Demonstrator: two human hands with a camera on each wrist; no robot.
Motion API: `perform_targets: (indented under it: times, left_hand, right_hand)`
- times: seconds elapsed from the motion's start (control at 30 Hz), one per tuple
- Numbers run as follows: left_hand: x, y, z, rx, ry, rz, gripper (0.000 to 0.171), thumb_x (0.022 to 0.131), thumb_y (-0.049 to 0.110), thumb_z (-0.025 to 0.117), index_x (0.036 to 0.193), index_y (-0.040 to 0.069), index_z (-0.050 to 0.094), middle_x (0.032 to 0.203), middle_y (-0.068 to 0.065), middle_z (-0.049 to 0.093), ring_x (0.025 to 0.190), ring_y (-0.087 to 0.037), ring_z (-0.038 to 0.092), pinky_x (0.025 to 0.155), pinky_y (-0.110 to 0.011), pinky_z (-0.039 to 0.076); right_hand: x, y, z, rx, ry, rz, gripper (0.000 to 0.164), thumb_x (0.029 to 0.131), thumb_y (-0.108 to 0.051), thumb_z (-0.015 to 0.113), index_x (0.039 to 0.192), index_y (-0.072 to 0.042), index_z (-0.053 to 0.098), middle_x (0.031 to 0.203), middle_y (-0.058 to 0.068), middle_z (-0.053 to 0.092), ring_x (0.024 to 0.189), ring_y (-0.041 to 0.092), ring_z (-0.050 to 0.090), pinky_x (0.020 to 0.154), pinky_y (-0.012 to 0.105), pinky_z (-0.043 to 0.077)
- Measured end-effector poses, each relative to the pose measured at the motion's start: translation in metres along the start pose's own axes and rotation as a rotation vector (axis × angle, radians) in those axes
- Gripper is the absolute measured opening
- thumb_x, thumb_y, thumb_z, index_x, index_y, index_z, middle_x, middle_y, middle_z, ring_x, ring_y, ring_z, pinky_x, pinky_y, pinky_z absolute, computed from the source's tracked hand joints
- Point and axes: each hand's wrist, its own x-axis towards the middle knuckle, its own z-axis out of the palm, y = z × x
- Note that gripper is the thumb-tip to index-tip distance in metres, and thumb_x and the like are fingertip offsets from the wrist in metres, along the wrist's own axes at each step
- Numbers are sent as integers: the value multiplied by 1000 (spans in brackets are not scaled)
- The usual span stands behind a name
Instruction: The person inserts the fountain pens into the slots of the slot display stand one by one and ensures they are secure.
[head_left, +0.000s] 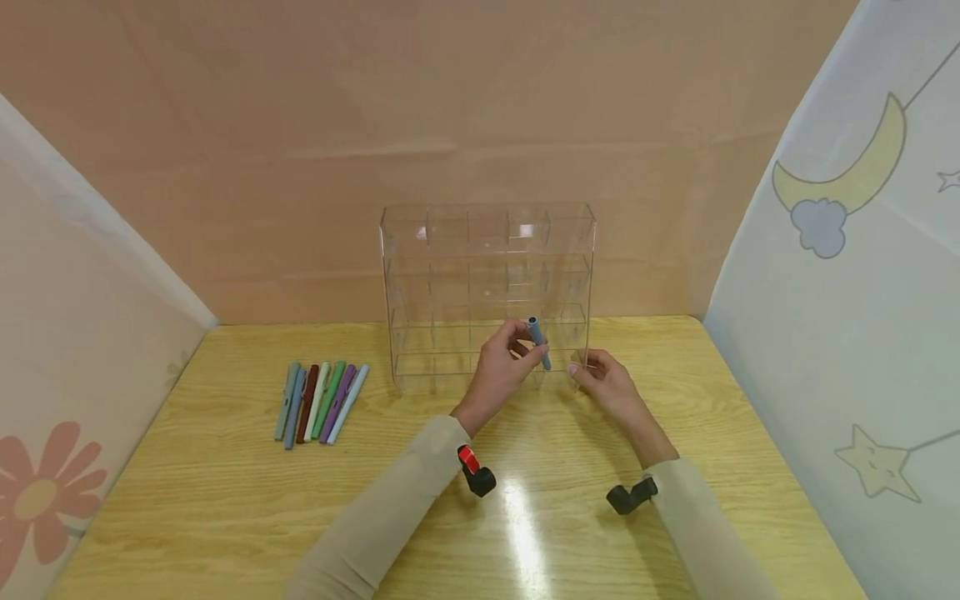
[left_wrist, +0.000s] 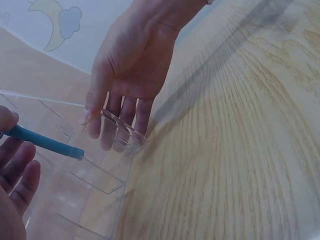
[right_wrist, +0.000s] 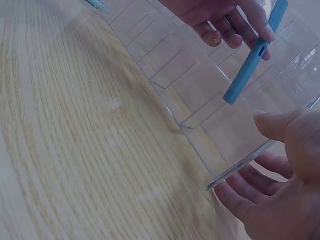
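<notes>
My left hand (head_left: 501, 367) pinches a blue pen (head_left: 538, 343) between thumb and fingers, in front of the lower right part of a clear plastic organizer (head_left: 487, 350). In the right wrist view the pen (right_wrist: 247, 70) slants across the compartments, its lower end pointing toward the bottom row. My right hand (head_left: 609, 385) holds the lower right edge of the organizer, with the thumb on the front side and the fingers around behind the side panel (right_wrist: 245, 162). From the left wrist, the fingers of that hand (left_wrist: 132, 75) show through the clear plastic.
Several pens (head_left: 318, 404) in blue, dark red, pale green, green and purple lie side by side on the wooden table (head_left: 225, 500) left of the organizer. A brown cloth backdrop (head_left: 300, 167) hangs behind, and printed white cloths (head_left: 847, 333) flank the table.
</notes>
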Motion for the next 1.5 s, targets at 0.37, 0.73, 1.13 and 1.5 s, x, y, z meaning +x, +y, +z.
perform_targets:
  times: [0.37, 0.73, 1.13, 1.5]
  left_hand:
    - [-2, -2, 4, 66, -66, -65, 17, 103, 27, 74, 117, 20, 67, 122, -1, 71, 90, -13, 60, 65, -24, 49]
    - [-1, 0, 3, 201, -128, -60, 21, 102, 25, 75, 120, 17, 68, 105, -1, 68, 72, -9, 53, 57, -22, 43]
    - [-2, 6, -2, 292, -172, -38, 21, 104, 22, 72, 121, 10, 71, 123, -1, 70, 90, -12, 61, 77, -23, 54]
    - [-7, 9, -14, 374, -113, -58, 21, 109, 37, 62, 113, 19, 71, 111, 3, 72, 65, -12, 52, 61, -27, 47]
  right_hand:
    - [-1, -2, 1, 34, -4, 16, 68, 110, -32, 60, 160, 6, 34, 166, 30, 38, 155, 49, 40, 123, 60, 41]
    - [0, 1, 3, -9, 12, 11, 67, 111, -34, 59, 159, 6, 36, 165, 31, 39, 155, 49, 41, 121, 58, 44]
    - [-3, 0, 0, 45, -11, -3, 67, 110, -34, 61, 159, 5, 36, 166, 28, 39, 155, 47, 42, 122, 58, 43]
    - [0, 2, 0, 28, 3, 0, 68, 109, -36, 62, 158, 5, 37, 165, 28, 41, 154, 46, 43, 121, 55, 45]
